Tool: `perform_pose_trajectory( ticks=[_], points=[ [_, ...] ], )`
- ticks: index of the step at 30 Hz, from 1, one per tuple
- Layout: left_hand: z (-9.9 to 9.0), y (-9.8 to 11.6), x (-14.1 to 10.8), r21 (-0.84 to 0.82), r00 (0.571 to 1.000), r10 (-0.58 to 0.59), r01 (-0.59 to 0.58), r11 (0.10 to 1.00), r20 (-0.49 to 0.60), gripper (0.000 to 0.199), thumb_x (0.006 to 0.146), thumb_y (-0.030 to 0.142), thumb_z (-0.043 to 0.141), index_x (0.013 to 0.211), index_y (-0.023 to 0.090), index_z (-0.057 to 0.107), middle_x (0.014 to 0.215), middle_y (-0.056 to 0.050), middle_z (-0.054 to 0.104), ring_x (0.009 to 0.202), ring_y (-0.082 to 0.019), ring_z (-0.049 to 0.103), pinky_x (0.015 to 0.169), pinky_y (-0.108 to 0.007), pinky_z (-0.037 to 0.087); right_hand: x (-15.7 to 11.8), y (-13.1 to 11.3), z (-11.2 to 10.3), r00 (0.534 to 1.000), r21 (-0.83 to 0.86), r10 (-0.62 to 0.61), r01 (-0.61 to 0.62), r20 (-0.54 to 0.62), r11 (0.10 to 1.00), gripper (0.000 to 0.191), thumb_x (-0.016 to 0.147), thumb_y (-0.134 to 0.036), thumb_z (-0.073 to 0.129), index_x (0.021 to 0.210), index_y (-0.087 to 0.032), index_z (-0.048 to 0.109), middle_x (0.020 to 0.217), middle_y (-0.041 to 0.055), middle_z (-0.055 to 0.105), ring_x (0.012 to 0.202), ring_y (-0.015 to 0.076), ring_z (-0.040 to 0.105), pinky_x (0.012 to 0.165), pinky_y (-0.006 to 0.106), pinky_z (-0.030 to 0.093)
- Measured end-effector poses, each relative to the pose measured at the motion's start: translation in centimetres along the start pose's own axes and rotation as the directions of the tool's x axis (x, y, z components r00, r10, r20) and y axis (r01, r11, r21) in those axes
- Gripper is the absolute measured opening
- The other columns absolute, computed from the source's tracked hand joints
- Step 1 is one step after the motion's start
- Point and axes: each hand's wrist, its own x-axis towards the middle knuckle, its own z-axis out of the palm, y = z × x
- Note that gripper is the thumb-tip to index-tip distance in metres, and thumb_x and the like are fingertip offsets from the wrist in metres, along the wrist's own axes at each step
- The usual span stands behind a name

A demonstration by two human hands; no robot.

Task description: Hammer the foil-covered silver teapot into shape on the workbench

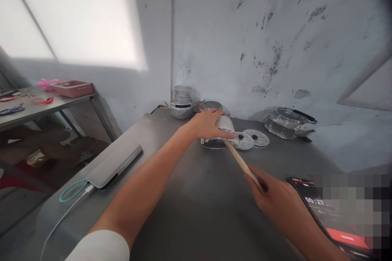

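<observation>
My left hand (210,124) reaches to the middle back of the grey table, its fingers spread over a shiny wrapped metal piece (226,123). Below that hand shows the curved rim of a round metal item (214,145). My right hand (269,191) is closed around a light wooden stick (240,160), whose far end meets the rim near my left thumb. Two flat round lids (243,141) (259,138) with dark knobs lie just to the right, partly overlapping.
Stacked metal pots (182,104) stand at the back. A wrapped pot (284,124) sits back right. A power bank (114,166) with cables lies left, a phone (321,208) right. A side table (39,108) holds a pink basket (72,88).
</observation>
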Motion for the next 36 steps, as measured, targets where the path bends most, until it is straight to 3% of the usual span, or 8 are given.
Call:
perform_pose_trajectory(
  ticks=[4,8,11,20,25,31,36],
  points=[
    [-0.1,0.0,-0.3,-0.017,0.995,0.015,-0.014,1.000,0.096,0.112,0.064,0.083,0.061,0.155,0.032,0.021,0.160,-0.009,0.024,0.143,-0.040,0.026,0.109,-0.051,0.032,0.1,0.2,-0.1,0.997,-0.016,0.005,-0.004,0.079,1.000,0.045,0.097,-0.052,0.037,0.121,-0.024,0.062,0.068,0.0024,0.072,0.068,0.0278,0.071,0.059,0.032,0.043],
    [-0.2,0.0,-0.4,0.010,0.993,0.038,-0.040,0.999,0.116,0.116,0.060,0.074,0.071,0.156,0.031,0.022,0.151,-0.013,0.036,0.136,-0.041,0.036,0.102,-0.048,0.041,0.1,0.2,-0.1,0.989,0.017,0.003,-0.006,0.148,1.000,0.049,0.097,-0.053,0.029,0.124,-0.021,0.055,0.078,0.0058,0.074,0.074,0.0299,0.071,0.064,0.036,0.044],
    [-0.3,0.3,-0.5,0.033,0.994,0.050,-0.053,0.998,0.094,0.115,0.060,0.078,0.069,0.155,0.029,0.025,0.146,-0.014,0.042,0.133,-0.041,0.041,0.100,-0.047,0.043,0.1,-0.1,-0.5,0.982,0.054,-0.031,0.021,0.187,0.998,0.046,0.097,-0.051,0.027,0.120,-0.020,0.052,0.088,0.0091,0.074,0.083,0.0300,0.071,0.068,0.037,0.046],
    [-0.8,2.0,-1.3,0.062,0.990,-0.024,0.015,0.998,0.140,0.120,0.056,0.092,0.058,0.153,0.028,0.029,0.155,-0.017,0.033,0.140,-0.046,0.029,0.105,-0.054,0.036,-0.5,-1.2,-2.9,0.969,0.180,-0.099,0.058,0.224,0.982,0.034,0.099,-0.046,0.034,0.112,-0.024,0.055,0.087,0.0061,0.074,0.080,0.0231,0.071,0.067,0.032,0.050],
    [-0.3,2.7,-1.5,0.113,0.995,-0.050,0.041,0.993,0.082,0.120,0.059,0.095,0.050,0.152,0.023,0.030,0.146,-0.021,0.042,0.128,-0.048,0.044,0.099,-0.055,0.039,-1.0,-1.2,-2.7,0.981,0.228,-0.021,-0.025,0.194,0.973,0.034,0.097,-0.050,0.037,0.102,-0.024,0.059,0.075,0.0019,0.071,0.064,0.0202,0.066,0.058,0.029,0.047],
    [-0.2,2.8,-1.2,0.070,0.993,-0.064,0.058,0.996,0.095,0.122,0.056,0.093,0.054,0.152,0.023,0.024,0.151,-0.018,0.037,0.126,-0.046,0.047,0.092,-0.047,0.045,-2.1,-0.7,-0.9,0.982,0.409,0.043,-0.115,0.182,0.905,0.045,0.095,-0.051,0.042,0.126,-0.023,0.057,0.070,-0.0009,0.066,0.045,0.0154,0.054,0.044,0.027,0.041],
    [0.1,2.9,-0.7,0.082,0.994,-0.008,-0.001,0.997,0.106,0.110,0.061,0.089,0.056,0.147,0.025,0.033,0.141,-0.013,0.050,0.116,-0.041,0.055,0.094,-0.045,0.043,-3.1,-1.2,-0.2,0.994,0.308,0.004,-0.037,0.105,0.951,0.052,0.096,-0.044,0.043,0.144,-0.025,0.047,0.054,-0.0069,0.055,0.041,0.0140,0.049,0.044,0.024,0.039]
  ],
)
